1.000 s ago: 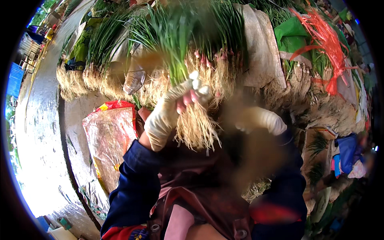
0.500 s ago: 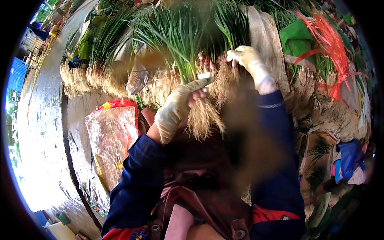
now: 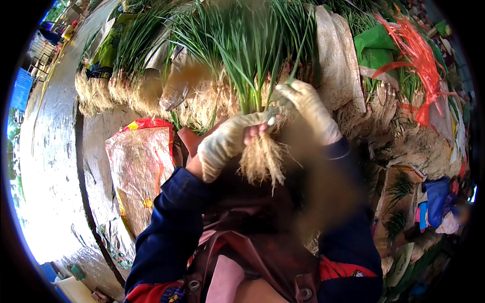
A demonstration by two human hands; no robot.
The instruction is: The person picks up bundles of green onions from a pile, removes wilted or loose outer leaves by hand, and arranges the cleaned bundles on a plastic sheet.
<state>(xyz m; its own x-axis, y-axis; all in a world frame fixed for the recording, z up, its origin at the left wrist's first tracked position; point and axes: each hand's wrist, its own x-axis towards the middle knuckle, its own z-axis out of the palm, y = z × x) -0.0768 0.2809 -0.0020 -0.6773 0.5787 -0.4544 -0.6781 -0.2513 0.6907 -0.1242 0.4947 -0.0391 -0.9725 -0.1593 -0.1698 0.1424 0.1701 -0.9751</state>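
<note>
My left hand [image 3: 230, 139], in a pale glove, is closed around a bunch of green onions [image 3: 251, 96], with long leaves upward, pink bulbs at the fingers and pale roots [image 3: 260, 161] hanging below. Just right of it, my right hand [image 3: 303, 106], also gloved, is closed, with a green onion stalk rising from its fingertips; what lies below those fingers is hidden by a brown blur on the view. More bundles of green onions [image 3: 139, 45] lie in a row beyond both hands.
Beige sacking [image 3: 336, 55], green plastic [image 3: 371, 48] and red plastic strands [image 3: 411, 60] lie at upper right. A red-edged plastic bag [image 3: 136, 177] is left of my forearm, beside a wet concrete surface [image 3: 50, 182]. Blue cloth [image 3: 437, 202] lies far right.
My right hand rose to the far bundles and has now come back down and leftward beside the held bunch, a stalk in its fingers. My left hand keeps its grip, slightly further right than at first.
</note>
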